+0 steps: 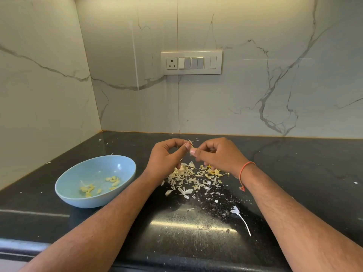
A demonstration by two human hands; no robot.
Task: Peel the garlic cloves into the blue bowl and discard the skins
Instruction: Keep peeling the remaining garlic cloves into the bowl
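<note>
- A black granite counter (294, 173) fills the lower half of the frame, backed by a veined marble wall with a switch panel (191, 62) at upper centre.
- A blue bowl (94, 199) sits at lower left, holding a scatter of peeled garlic cloves (113, 181).
- At centre, the left hand (165, 160) and right hand (220, 154) meet above the counter, fingertips curled in and pinching one small garlic clove (191, 144) between them.
- Below the hands lies a heap of papery skins (196, 179) and part of a garlic bulb (181, 170).
- The clove looks light, firm and likely slick once bared; its skin is thin and tears easily, best caught at the tip with a fingernail.
</note>
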